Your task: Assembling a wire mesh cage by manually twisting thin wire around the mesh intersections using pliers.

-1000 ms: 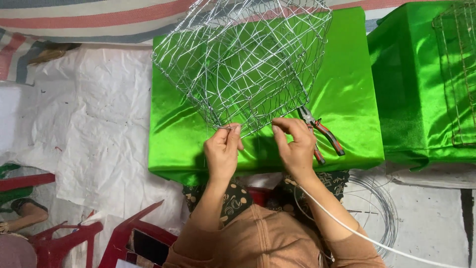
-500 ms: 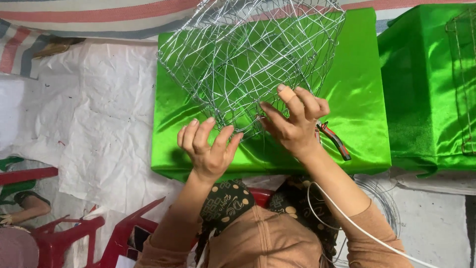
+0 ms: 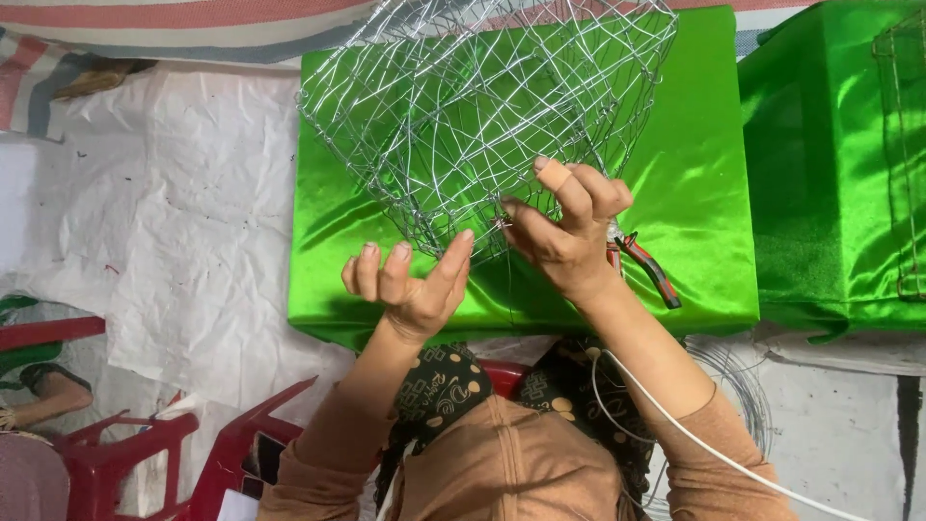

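While your right hand (image 3: 569,232) pinches the basket (image 3: 482,116) rim wire | left hand (image 3: 410,285) open beside it | basket on green block (image 3: 694,193), mostly woven | pliers (image 3: 641,265) unused.

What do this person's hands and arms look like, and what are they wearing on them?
Both hands are bare, with no gloves. The right hand has a small plaster wrapped round one fingertip; the left hand shows none. Light brown sleeves are pushed up past the forearms, over a matching top. A thin white cable runs along the right arm.
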